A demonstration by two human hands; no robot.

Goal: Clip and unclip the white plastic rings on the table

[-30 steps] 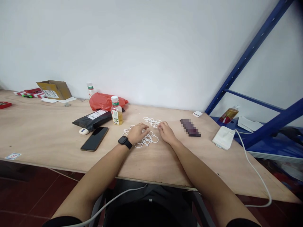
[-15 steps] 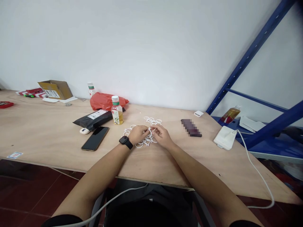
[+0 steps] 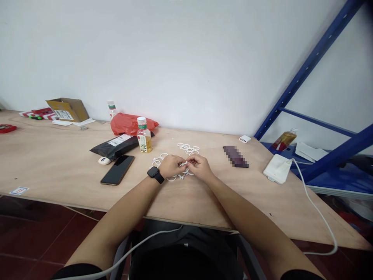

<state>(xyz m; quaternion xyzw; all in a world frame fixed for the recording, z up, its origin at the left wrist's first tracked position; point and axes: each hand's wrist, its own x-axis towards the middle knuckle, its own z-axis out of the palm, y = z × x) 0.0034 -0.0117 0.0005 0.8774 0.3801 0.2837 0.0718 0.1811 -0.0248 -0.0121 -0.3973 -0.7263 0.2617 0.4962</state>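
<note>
My left hand [image 3: 172, 166], with a black watch [image 3: 155, 175] on its wrist, is closed in a pinch on a small white plastic ring [image 3: 183, 165]. Facing it, my right hand [image 3: 199, 167] pinches the same ring at its other side, fingertips almost touching those of the left. Several more white rings with small tabs lie on the table around and below the hands. One cluster of rings [image 3: 189, 149] is just beyond my fingers, and another group [image 3: 156, 160] sits by my left hand. The fingers partly cover the held ring.
Left of the hands are a drink bottle [image 3: 144, 136], a red plastic bag [image 3: 124, 123], a black parcel [image 3: 115, 147] and a phone [image 3: 117, 170]. To the right are a pixelated dark object [image 3: 235, 156] and a white adapter [image 3: 276, 168] with a cable. A blue rack [image 3: 317, 130] stands at right.
Both hands stay over the rings. The held ring has tilted between my fingertips, and my fingers have drawn slightly closer together.
</note>
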